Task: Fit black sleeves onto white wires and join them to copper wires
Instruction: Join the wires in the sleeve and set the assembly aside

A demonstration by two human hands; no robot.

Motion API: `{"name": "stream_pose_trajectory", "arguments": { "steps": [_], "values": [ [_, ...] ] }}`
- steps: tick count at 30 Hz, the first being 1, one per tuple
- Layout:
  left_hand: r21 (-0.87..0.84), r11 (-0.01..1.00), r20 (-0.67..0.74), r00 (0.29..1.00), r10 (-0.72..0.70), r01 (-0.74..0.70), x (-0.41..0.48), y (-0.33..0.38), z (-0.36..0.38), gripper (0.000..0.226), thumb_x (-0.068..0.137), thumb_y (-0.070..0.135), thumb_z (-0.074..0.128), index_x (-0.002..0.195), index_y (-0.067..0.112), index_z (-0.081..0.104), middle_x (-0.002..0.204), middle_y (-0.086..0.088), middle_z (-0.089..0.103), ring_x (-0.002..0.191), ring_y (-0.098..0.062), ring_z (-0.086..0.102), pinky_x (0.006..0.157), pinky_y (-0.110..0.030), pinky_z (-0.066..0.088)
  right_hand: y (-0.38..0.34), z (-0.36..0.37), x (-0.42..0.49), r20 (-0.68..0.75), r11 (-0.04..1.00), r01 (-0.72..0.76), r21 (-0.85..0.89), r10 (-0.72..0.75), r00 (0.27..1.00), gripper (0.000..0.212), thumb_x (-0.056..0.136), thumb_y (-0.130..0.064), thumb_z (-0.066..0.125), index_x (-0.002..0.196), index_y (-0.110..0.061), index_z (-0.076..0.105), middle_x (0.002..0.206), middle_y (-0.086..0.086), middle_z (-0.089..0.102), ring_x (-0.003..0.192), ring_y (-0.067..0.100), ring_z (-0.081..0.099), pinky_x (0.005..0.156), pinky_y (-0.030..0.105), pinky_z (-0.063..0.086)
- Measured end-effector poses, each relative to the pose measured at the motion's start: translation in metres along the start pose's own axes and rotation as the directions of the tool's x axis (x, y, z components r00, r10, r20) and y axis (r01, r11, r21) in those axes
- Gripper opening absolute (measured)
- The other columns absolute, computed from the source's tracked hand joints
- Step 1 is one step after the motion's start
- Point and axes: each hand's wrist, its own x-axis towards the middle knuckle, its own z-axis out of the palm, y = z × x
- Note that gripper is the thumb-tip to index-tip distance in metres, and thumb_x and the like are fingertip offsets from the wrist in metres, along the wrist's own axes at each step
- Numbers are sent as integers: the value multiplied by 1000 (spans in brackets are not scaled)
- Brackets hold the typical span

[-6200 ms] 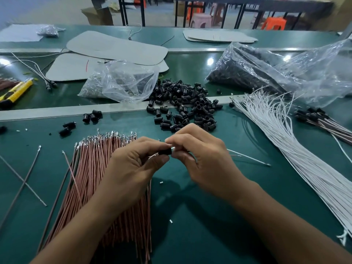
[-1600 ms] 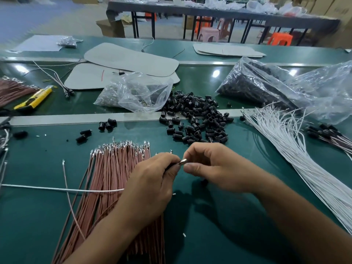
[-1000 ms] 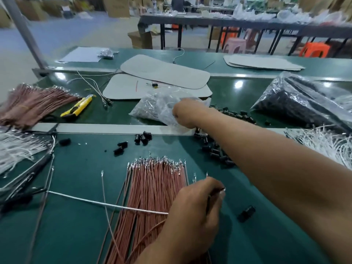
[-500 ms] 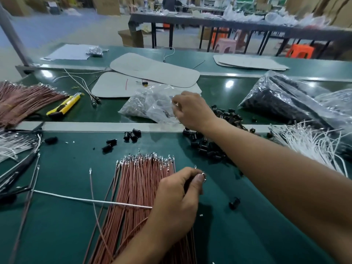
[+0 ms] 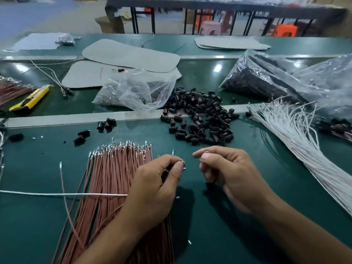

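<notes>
While the white wire (image 5: 57, 194) lies across the bundle of copper wires (image 5: 114, 187), its shiny metal tip (image 5: 183, 166) pokes out from the left hand (image 5: 156, 185), which pinches it between thumb and finger. The right hand (image 5: 230, 174) is near it but not touching. Its thumb and finger are pressed together, and it is too blurry to tell if they hold a small part. To do this step well, I think the left hand should keep the tip steady. The right hand should come in straight and push gently, so nothing bends. Black sleeves (image 5: 200, 119) sit in a heap behind the hands. More white wires (image 5: 295, 141) fan out on the right side of the green table (image 5: 228, 235).
</notes>
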Motion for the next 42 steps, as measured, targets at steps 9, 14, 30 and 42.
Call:
{"name": "stream_pose_trajectory", "arguments": {
  "steps": [9, 14, 30, 42],
  "values": [
    [17, 1000, 18, 1000, 0, 0, -1, 2, 2, 19, 91, 34, 62, 96, 21, 76, 77, 16, 70, 74, -8, 67, 62, -20, 52, 3, -2, -5, 43, 997, 52, -53, -50, 998, 14, 87, -14, 61, 93, -14, 74, 75, 7, 71, 60, 12, 61, 56, 21, 48],
    [-4, 1000, 12, 1000, 23, -23, -2, 3, 3, 18, 89, 28, 61, 98, 22, 76, 76, 16, 70, 69, 0, 67, 59, -4, 44, 5, -3, -4, 104, 981, 124, -147, -109, 989, 10, 95, -2, 65, 99, -10, 70, 79, 0, 71, 68, 5, 63, 63, 16, 48],
    [-46, 999, 25, 1000, 13, -12, -5, -1, 3, 15, 95, 21, 61, 84, 23, 72, 56, 19, 57, 41, -4, 39, 39, -19, 33, 6, 0, -6, 74, 960, 223, -169, -213, 974, 16, 89, -7, 70, 100, -18, 75, 80, -9, 72, 72, 1, 63, 66, 13, 48],
    [-86, 996, 44, 999, 15, -12, -5, -5, 4, 19, 98, 25, 57, 85, 26, 70, 62, 13, 62, 41, -8, 42, 39, -20, 33, 5, 6, -8, 32, 963, 224, -147, -222, 975, 20, 89, -4, 70, 96, -21, 75, 79, -6, 74, 70, 5, 65, 66, 16, 51]
  ]
}}
